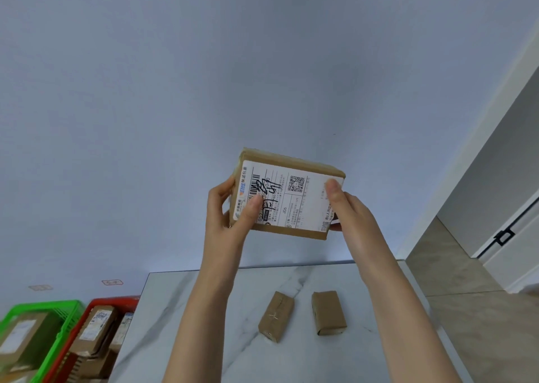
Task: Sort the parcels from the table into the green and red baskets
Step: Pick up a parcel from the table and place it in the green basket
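Note:
Raised in front of the wall is a brown cardboard parcel (287,196) with a white shipping label facing me. My left hand (230,216) grips its left edge, thumb on the label. My right hand (348,207) grips its right edge, thumb on the label's corner. Two small brown parcels lie on the marble table (186,309) below: one (275,315) tilted, one (328,312) to its right. At the lower left stand a green basket (68,320) and a red basket (96,304), both holding parcels.
The baskets sit on the floor left of the table's edge. A pale wall fills the upper view. To the right are a tiled floor (455,309) and a white door (507,196) with a black latch.

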